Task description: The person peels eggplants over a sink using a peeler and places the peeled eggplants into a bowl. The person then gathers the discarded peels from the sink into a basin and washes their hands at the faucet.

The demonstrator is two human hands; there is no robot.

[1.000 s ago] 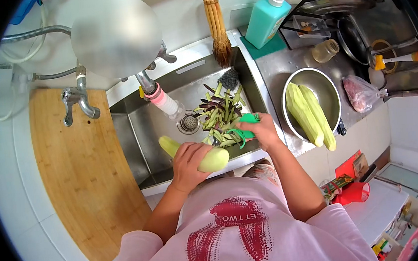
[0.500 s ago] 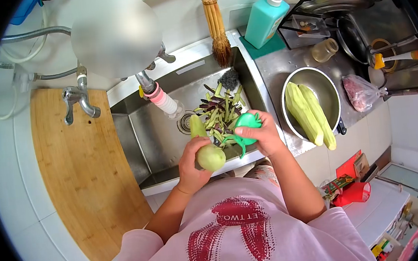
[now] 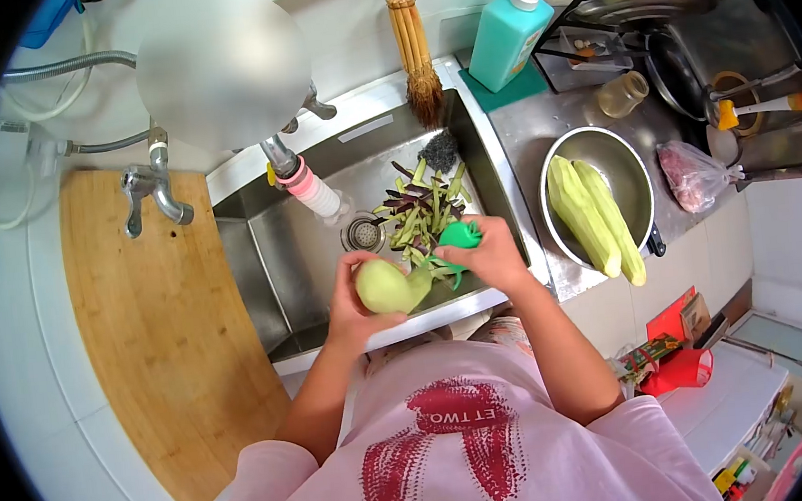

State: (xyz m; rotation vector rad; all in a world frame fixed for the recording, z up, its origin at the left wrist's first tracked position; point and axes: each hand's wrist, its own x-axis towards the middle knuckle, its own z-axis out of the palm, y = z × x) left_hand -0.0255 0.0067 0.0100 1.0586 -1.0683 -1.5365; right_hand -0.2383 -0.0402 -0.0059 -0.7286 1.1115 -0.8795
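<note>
My left hand is closed around a peeled pale-green eggplant at the front of the steel sink. Its rounded end faces left, and the narrower part points right toward my other hand. My right hand grips a green plastic peeler just right of the eggplant; fingers hide part of it, and I cannot tell if its edge touches the flesh. Beneath both hands, purple and green peelings lie heaped in the sink. Two long peeled eggplants rest in a metal bowl to the right.
A wooden board lies left of the sink, under a tap. Another spout with a pink-and-white hose reaches over the basin. A turquoise pump bottle, a glass jar and a bag of meat stand on the right counter.
The eggplant has been turned in my left hand, so its narrow end now points right instead of up and away. My right hand has brought the peeler left and closer to it.
</note>
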